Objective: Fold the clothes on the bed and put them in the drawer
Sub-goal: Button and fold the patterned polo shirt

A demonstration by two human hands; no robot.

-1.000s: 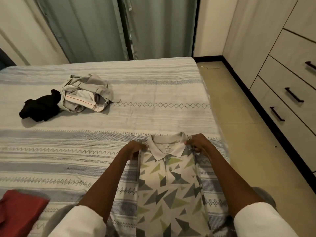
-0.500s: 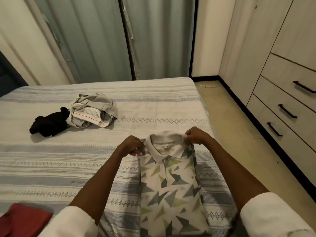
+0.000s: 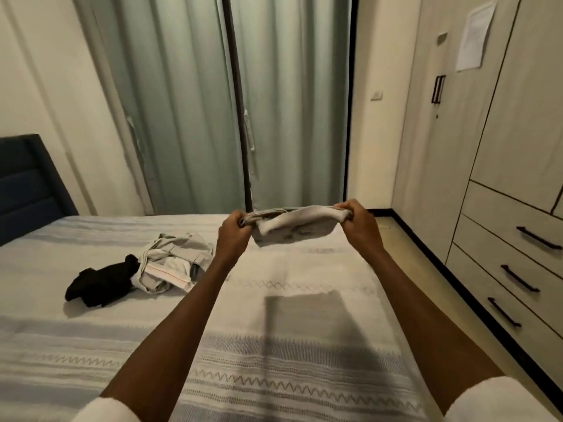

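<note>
Both hands are up in front of me: my left hand [image 3: 233, 228] pinches one end of the patterned polo shirt [image 3: 294, 226], my right hand [image 3: 355, 220] the other, fingers curled tight round the cloth. A second ago the shirt lay flat on the bed [image 3: 91, 345] under my wrists; now I have lifted it clear by the shoulders, well above the bed, and it shows edge-on, so I cannot tell how it hangs. I judge I am swinging it over for the next fold; the drawer [image 3: 518, 242], right of the shirt, is shut. Left of the shirt and lower, a crumpled grey garment [image 3: 173, 266] touches a black one [image 3: 100, 281], both unfolded.
</note>
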